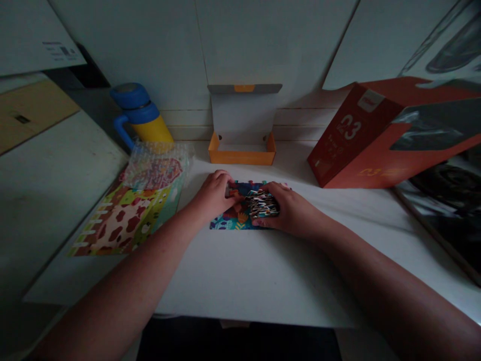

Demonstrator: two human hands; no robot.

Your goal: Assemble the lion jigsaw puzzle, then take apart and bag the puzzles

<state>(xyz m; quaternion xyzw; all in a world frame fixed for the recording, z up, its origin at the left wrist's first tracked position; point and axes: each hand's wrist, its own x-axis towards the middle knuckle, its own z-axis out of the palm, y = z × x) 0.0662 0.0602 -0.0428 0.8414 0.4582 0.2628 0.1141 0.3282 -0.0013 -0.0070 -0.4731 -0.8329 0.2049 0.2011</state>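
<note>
On the white tabletop lies a colourful picture sheet (240, 219) with a blue and teal print and tabs on its far edge, like a puzzle board. Over its right part my right hand (291, 208) grips a thick stack of thin cards (263, 204), their edges facing left. My left hand (215, 195) is at the sheet's left side, fingers curled and thumb pointing toward the stack. A small greyish patch shows between its thumb and fingers; I cannot make out what it is.
Behind the hands stands an open orange box (242, 158), lid raised. At left, bubble wrap (154, 165) lies on a cow-print board (124, 220), near a blue and yellow flask (145, 118). A large red box (338, 135) leans at right. The table's front edge is near my body.
</note>
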